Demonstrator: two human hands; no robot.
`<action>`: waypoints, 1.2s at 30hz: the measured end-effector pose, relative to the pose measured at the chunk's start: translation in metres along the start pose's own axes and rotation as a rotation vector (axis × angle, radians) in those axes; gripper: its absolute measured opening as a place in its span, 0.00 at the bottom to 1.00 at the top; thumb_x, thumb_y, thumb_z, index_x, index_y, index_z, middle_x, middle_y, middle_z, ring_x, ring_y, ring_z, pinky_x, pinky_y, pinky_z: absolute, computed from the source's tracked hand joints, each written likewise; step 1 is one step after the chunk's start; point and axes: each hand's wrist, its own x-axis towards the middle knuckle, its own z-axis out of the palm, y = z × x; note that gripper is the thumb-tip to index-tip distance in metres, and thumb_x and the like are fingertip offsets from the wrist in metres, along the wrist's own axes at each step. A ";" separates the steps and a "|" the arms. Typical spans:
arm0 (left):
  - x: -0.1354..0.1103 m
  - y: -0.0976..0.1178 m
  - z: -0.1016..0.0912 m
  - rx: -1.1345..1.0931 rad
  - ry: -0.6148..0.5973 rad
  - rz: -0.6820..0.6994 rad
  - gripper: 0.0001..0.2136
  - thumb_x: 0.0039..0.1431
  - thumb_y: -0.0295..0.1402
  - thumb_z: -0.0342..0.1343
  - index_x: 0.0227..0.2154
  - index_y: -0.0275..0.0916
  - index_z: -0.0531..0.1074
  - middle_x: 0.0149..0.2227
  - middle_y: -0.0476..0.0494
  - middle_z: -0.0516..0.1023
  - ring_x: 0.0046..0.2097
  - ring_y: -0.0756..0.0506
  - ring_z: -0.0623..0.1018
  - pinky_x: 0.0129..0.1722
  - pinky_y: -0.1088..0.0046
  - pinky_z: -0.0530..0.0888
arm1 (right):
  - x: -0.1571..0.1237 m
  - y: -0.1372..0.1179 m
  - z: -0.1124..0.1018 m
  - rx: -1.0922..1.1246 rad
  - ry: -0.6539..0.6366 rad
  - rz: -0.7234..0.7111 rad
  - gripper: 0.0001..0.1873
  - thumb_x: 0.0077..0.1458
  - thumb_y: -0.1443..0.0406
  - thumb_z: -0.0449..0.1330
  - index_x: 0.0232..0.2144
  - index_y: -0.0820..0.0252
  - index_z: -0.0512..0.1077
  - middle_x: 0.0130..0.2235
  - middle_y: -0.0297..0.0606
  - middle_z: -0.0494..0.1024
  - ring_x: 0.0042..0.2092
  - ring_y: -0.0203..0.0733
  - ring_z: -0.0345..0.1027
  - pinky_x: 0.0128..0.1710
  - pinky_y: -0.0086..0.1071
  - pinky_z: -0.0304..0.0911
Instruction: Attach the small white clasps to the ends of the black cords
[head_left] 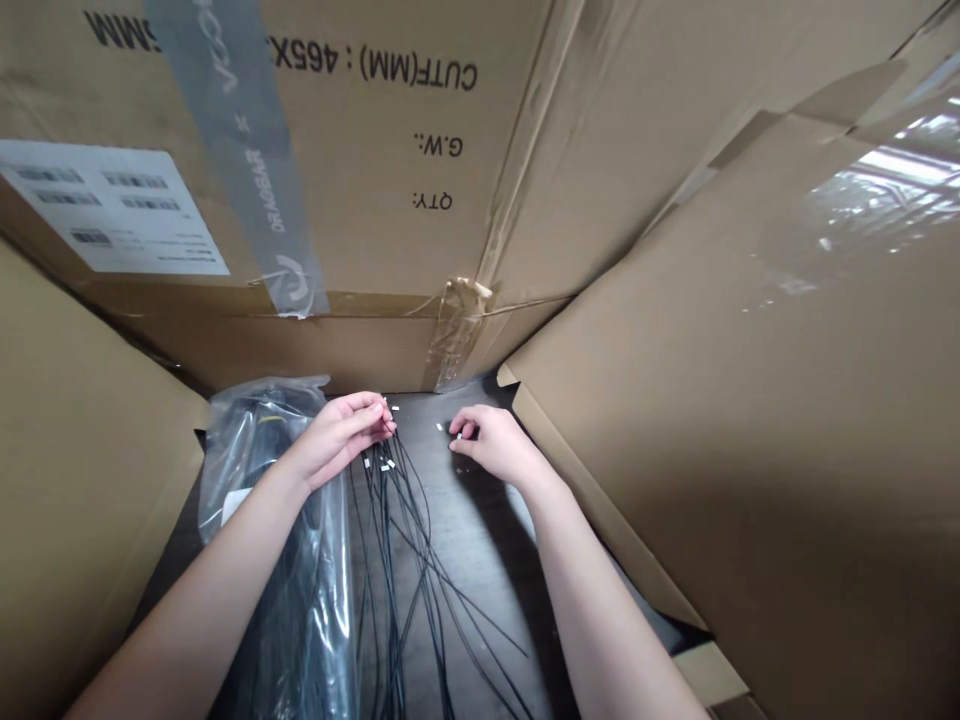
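My left hand (339,440) is closed in a pinch at the upper ends of the thin black cables (429,550), apparently on one cable's end; its fingers partly hide the tip. Small white tags or connectors (385,467) sit among the cables just below those fingers. To the right, my right hand (495,443) is curled with thumb and fingers together, and a tiny white piece shows at the fingertips. A loose white piece (439,427) lies on the dark table (480,560) between the hands.
A clear plastic bag (330,560) with dark contents lies left of the cables, partly under my left forearm. A large taped cardboard box (360,230) stands behind. Cardboard panels rise at the left (82,460) and right (750,380), hemming in the work area.
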 end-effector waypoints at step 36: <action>-0.003 -0.001 0.004 0.029 0.164 -0.068 0.19 0.39 0.37 0.75 0.31 0.31 0.77 0.30 0.49 0.75 0.30 0.55 0.75 0.37 0.78 0.76 | 0.040 -0.063 0.061 1.368 0.082 0.062 0.18 0.39 0.58 0.72 0.32 0.62 0.76 0.25 0.30 0.74 0.20 0.26 0.56 0.15 0.23 0.51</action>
